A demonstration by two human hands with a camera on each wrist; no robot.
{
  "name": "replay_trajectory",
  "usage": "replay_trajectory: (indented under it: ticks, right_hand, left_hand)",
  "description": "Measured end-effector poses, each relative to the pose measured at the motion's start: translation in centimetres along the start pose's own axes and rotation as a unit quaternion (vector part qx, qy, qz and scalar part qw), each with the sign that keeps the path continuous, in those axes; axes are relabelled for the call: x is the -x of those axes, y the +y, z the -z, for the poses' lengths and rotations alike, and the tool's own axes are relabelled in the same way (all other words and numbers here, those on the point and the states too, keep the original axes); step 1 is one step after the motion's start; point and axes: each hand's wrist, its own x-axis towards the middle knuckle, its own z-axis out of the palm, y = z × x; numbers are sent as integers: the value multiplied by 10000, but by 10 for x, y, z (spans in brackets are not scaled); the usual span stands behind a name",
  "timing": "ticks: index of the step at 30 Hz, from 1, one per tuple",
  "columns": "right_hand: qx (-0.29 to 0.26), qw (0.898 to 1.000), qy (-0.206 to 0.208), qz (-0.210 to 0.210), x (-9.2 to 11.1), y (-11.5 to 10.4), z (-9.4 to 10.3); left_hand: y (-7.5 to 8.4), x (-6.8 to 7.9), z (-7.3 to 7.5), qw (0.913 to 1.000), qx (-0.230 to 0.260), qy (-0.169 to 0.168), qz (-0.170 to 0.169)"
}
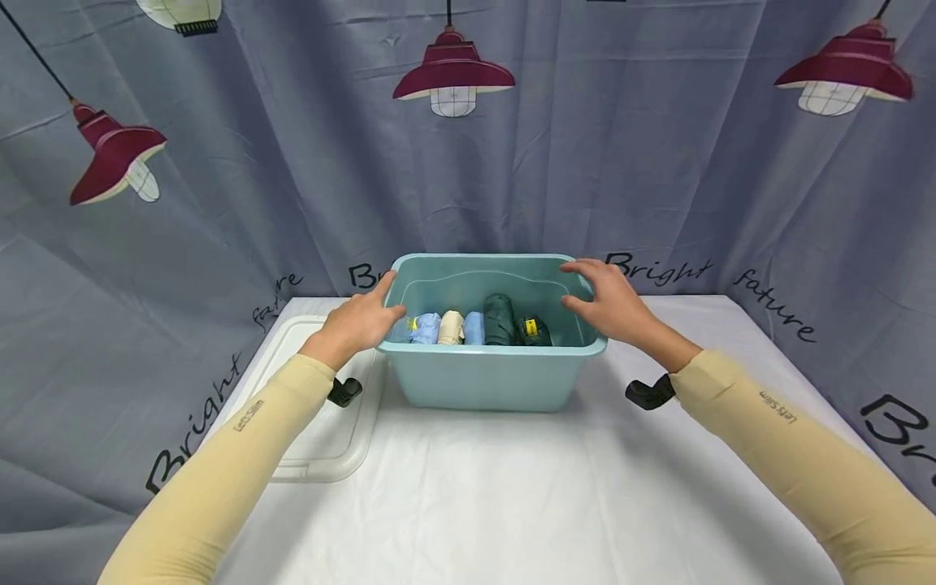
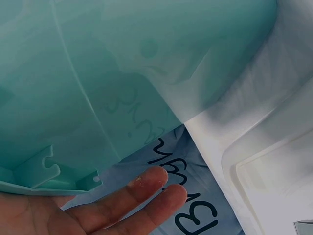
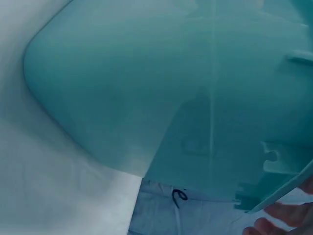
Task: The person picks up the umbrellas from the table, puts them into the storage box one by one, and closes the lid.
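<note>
A teal plastic storage bin stands on the white-covered table, its top uncovered. Inside lie several rolled cloth bundles, among them a cream roll, a light blue roll and a dark green roll. At the bin's left end is my left hand, thumb by the rim; the left wrist view shows two fingers stretched out below the rim. My right hand is at the opposite end, thumb and index finger spread over the rim. Its other fingers are partly cut off outside the bin.
A translucent white lid lies flat on the table at the left, partly beneath my left forearm. A dark bundle with a yellow label sits at the right inside the bin. Behind the table hangs a grey-blue curtain printed with lamps.
</note>
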Motion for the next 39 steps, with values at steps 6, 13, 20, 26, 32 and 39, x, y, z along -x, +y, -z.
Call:
replay_trajectory:
  ticks: [6,13,20,26,32,39]
  right_hand:
    - [-322,9967,-177,-723,2,7,-4]
    - [-1098,9825,-410,-1450,6,11,-5]
    - [-1637,9707,-418,-1707,8,11,-12]
    - [-1661,9691,-296,-1797,11,11,-15]
    - [-1651,9682,-253,-1861,13,9,-17]
    - [-1667,9693,-192,-1799,10,10,-16]
  left_hand:
    - [0,2,0,10000,-49,-63,35]
    - [2,0,2,9999,-66,-120,-48]
    - [0,3,6,9994,-338,-47,-107]
    - [-1,5,8,9990,-372,74,-220]
    - [-2,9,7,9987,-112,420,-272]
    - [-13,19,17,9944,285,971,-290]
